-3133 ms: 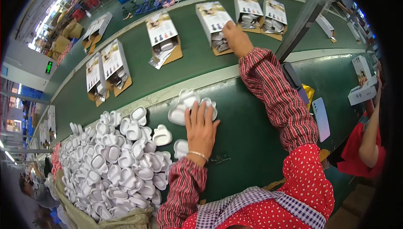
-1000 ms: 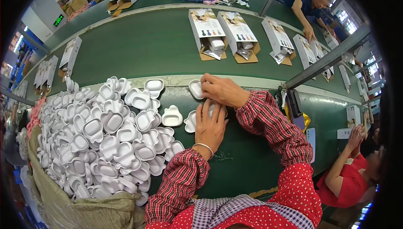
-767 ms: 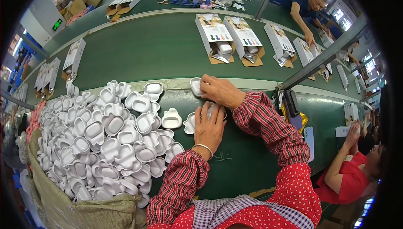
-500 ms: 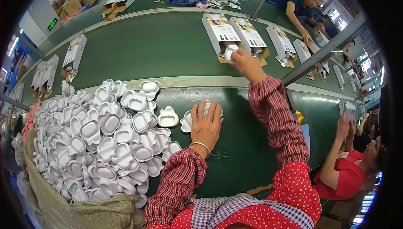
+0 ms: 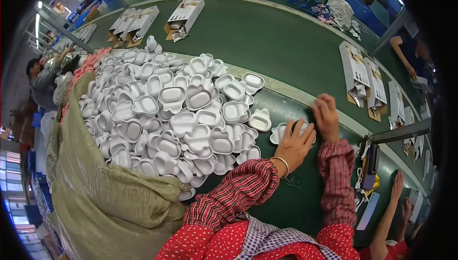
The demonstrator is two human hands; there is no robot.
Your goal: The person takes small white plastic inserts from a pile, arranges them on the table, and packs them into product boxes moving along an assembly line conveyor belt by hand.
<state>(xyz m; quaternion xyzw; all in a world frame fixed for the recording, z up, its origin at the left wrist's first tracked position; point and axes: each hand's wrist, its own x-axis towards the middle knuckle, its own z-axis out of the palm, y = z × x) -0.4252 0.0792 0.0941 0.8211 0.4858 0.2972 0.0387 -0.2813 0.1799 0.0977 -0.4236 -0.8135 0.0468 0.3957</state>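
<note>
Touching white dishes (image 5: 277,134), the left hand (image 5: 294,146) is nearer, fingers spread. The curled right hand (image 5: 327,118), grip unclear, has them leftward.

Left hand (image 5: 292,149) on white dish (image 5: 312,137); right hand (image 5: 327,121) near, apparently half-curled.

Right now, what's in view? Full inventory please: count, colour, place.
Worktable: one, green, centre
Conveyor-like strip: one, green, beyond worktable
Dish pile: too many to count, white, centre-left
Loose dishes: two, white, right of pile
Sack: one, olive, lower left
Open cartons: several, white and brown, on strip
Phone: one, pale bluish, lower right
Clear bag: one, whitish, top right
Co-workers: at least three, left and right edges
Left hand: one, over loose dishes
Right hand: one, raised beside them, blurred
</note>
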